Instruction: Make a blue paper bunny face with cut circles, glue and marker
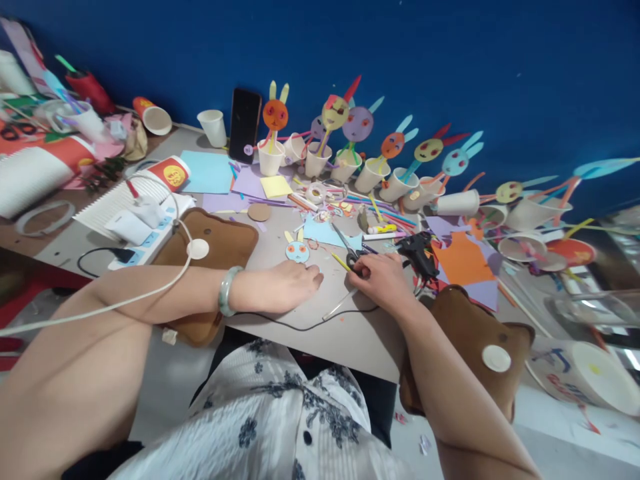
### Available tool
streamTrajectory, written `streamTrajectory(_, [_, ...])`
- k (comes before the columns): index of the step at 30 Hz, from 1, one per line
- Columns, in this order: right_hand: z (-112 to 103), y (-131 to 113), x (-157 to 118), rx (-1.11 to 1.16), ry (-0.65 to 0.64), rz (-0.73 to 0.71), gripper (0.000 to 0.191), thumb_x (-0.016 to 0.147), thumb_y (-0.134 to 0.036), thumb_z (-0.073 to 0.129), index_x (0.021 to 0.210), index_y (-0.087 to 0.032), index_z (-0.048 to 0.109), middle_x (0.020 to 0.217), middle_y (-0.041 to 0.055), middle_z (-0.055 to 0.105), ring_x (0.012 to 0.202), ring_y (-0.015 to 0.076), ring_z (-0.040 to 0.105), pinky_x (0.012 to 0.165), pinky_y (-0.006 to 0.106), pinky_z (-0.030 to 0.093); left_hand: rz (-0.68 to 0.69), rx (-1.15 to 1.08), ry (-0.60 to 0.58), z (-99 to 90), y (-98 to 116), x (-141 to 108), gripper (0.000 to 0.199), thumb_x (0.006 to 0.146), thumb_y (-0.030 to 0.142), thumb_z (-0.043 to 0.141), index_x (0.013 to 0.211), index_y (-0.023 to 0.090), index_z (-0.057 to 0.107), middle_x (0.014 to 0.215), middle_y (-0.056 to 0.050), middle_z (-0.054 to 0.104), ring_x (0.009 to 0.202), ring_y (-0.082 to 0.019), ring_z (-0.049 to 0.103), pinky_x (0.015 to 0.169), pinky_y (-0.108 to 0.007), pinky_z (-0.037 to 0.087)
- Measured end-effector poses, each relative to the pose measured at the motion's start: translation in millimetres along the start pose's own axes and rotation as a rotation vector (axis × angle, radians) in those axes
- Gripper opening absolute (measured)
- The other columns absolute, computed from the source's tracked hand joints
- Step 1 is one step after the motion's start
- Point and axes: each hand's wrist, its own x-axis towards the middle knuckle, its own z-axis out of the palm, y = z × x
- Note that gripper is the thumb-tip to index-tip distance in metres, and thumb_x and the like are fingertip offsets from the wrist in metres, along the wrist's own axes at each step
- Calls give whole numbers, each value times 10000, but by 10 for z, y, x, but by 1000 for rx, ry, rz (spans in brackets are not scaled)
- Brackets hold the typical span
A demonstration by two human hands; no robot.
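Note:
My left hand (280, 287) rests on the table with its fingers curled down, their undersides hidden. Just beyond it lies a light blue paper rabbit face (298, 251) with yellow ears and orange eyes. My right hand (385, 280) has its fingers bent around the dark handle of the scissors (343, 239), whose blades point away from me. Beside those fingers is a thin yellow stick (341, 261). A clear glue stick (340, 305) lies below, near a black cord. To the right of my right hand sits a black glue gun (420, 255).
Paper cups (271, 159) with rabbit heads on sticks line the blue wall. A phone (245, 125) leans there. Brown cushions (215, 243) flank the work area. A power strip (145, 243) with a white cable stands left; orange paper (463, 258) lies right.

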Motion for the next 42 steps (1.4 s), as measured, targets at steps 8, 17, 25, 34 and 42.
streamTrajectory(8, [-73,53,-55,-48,-59,19,138,781,-293,598,680,-230,528,670,19,643,700,216,598,852,410,348,48,42,-58,172,-75,89,220,953,173,525,1076,95,688,1049,-155,682,854,-258,653,749,-408,490])
streamTrajectory(17, [-89,97,-85,-56,-56,37,126,776,-274,605,677,-230,541,637,10,636,672,212,601,840,398,354,31,32,-107,157,-63,48,359,969,310,604,1240,75,624,1188,-153,640,985,-273,636,851,-398,479])
streamTrajectory(25, [-71,78,-51,52,-44,21,136,821,-294,606,708,-223,581,627,8,623,692,211,606,874,396,377,20,43,-142,173,-39,87,408,980,343,600,1285,72,597,1224,-173,624,1012,-287,631,842,-406,476])
streamTrajectory(34, [-47,74,-57,69,39,-30,146,817,-284,630,696,-224,575,617,-7,610,663,198,591,860,394,381,30,53,-201,109,-35,90,497,1010,351,535,1433,91,521,1377,-201,571,1080,-303,619,869,-415,472])
streamTrajectory(42, [-2,39,-56,95,219,-210,199,933,-319,590,762,-226,628,663,4,677,680,194,611,888,392,406,43,37,-141,193,-72,69,531,994,360,568,1460,115,505,1381,-204,570,1059,-300,631,864,-413,477])
